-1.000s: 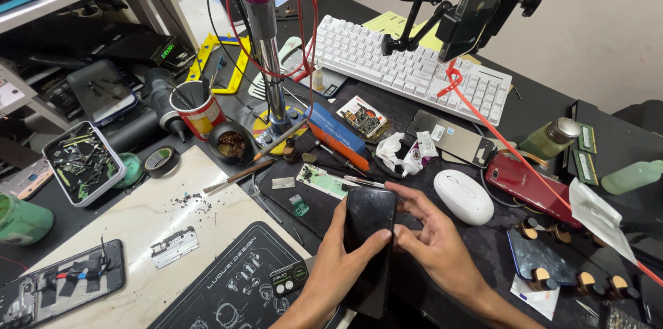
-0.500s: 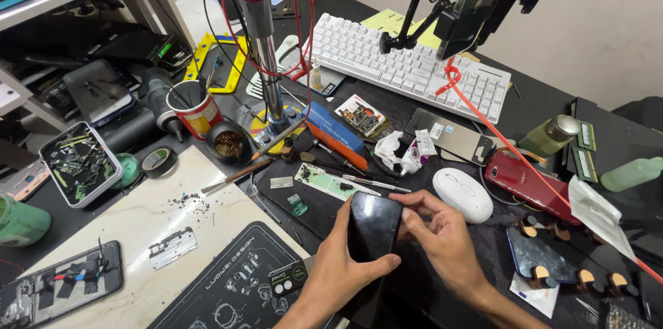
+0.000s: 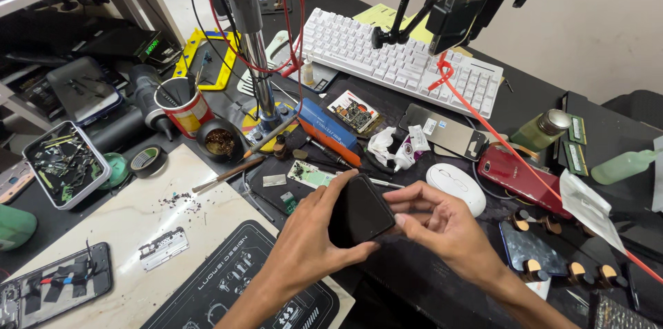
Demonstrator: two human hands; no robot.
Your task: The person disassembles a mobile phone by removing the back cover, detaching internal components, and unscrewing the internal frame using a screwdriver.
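Since 1 second ago, the black phone (image 3: 360,210) has tilted upward above the dark bench (image 3: 442,281), near the white mouse (image 3: 456,187). Left hand (image 3: 311,243) clasps its lower edge; right hand (image 3: 442,222) pinches its right side.

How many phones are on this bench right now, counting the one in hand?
3: a black phone in both hands, a red phone right of the mouse, an opened phone front-left. Clutter may hide others.
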